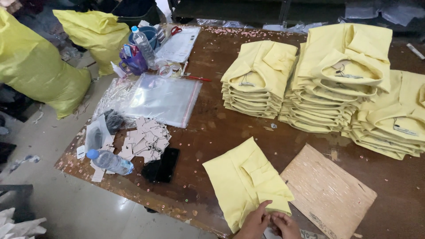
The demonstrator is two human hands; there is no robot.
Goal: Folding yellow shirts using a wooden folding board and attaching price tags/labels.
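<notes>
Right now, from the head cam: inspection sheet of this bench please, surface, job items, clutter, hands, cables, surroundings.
Surface: brown wooden table, worn, dotted with small flecks.
Job's things: folded yellow shirt at the near edge; plywood board beside it; three stacks of folded yellow shirts at the back right.
Clutter: clear plastic bags, paper tags, black phone, two water bottles, purple mug, scissors.
Grippers: left hand and right hand both pinch the shirt's near edge.
Cables: nothing seen.
Surroundings: yellow sacks on the floor at left.

Both hands (271,223) partly below frame
</notes>
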